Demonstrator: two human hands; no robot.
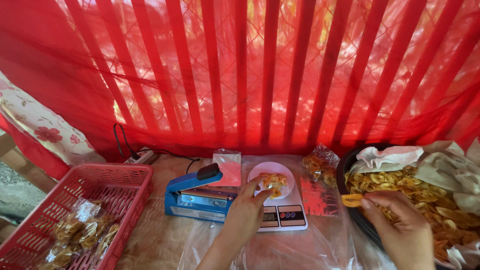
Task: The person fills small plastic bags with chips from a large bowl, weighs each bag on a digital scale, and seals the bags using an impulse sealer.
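The left hand (248,210) pinches a clear bag of chips (272,182) on the white scale (280,210), while the right hand (400,225), fingers curled, holds an orange scoop (352,200) over the chip-filled bowl (345,170) at right.

The basket (75,200) and the bowl (350,210) run off the frame's edges. Both forearms are cut at the bottom. The scale (282,215) readout is too small to tell, partly behind the left hand (245,212).
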